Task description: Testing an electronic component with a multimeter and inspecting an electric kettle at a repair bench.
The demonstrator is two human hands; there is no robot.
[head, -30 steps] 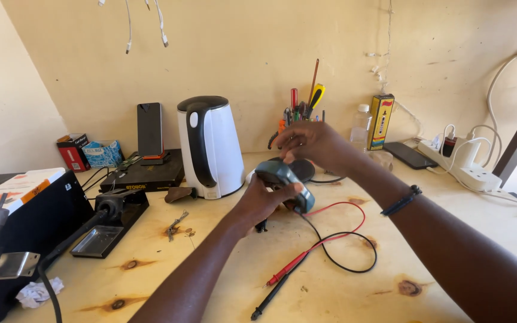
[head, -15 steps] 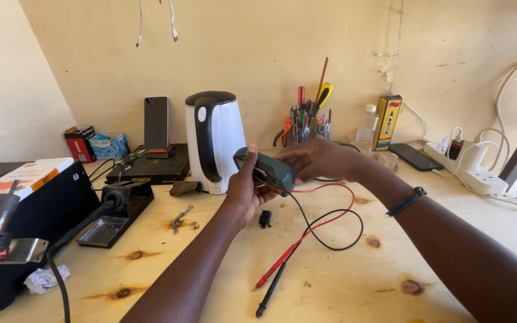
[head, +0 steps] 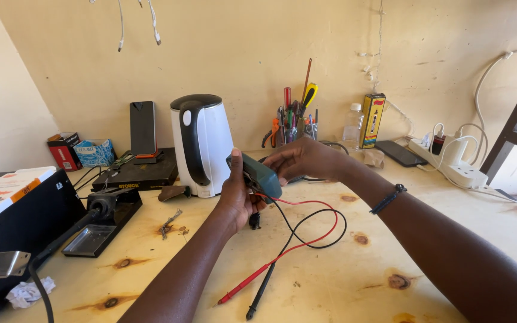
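I hold a dark green multimeter (head: pixel 260 175) tilted above the wooden bench (head: pixel 330 281). My left hand (head: pixel 234 194) grips its lower left side from beneath. My right hand (head: pixel 303 160) holds its upper right end with the fingers on the top edge. A red lead and a black lead (head: pixel 315 230) run from the meter in a loop down onto the bench, ending in a red probe (head: pixel 243 286) and a black probe (head: pixel 261 293) near the front. A small black part (head: pixel 255 221) lies on the bench just under my left hand.
A white and black electric kettle (head: pixel 200 143) stands just behind the meter. A tool cup (head: pixel 294 122), a clear bottle (head: pixel 352 127), a yellow box (head: pixel 372 119), a phone (head: pixel 400 153) and a power strip (head: pixel 453 167) line the back. A soldering stand (head: pixel 100 221) and black case (head: pixel 19 221) sit left.
Both hands have lifted the multimeter off the bench and tilted it up in front of the kettle. The leads trail down from it.
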